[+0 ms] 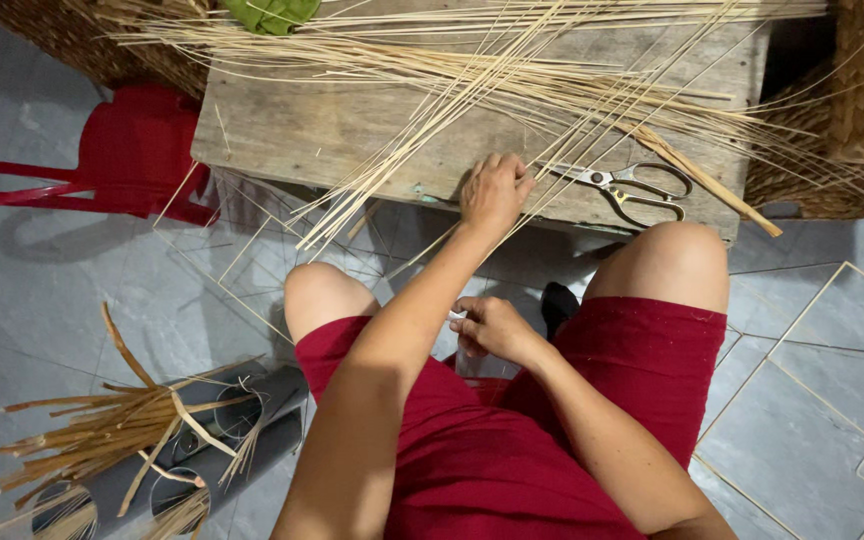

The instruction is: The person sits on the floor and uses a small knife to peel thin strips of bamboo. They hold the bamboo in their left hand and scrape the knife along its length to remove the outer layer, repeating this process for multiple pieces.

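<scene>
Two hands are seen: the left hand (493,190) and the right hand (490,326). One wooden surface (292,130) is counted. One pair of scissors (632,187) is found on it. The thin pale strips (472,85) spread across it are too many to be counted. One green leaf (272,14) is seen at the top edge. One red plastic stool (137,150) is counted on the floor. At least four grey tubes (252,415) are made out at the lower left, with one bundle of broader dried strips (102,430) among them. Two bare knees are counted.
</scene>
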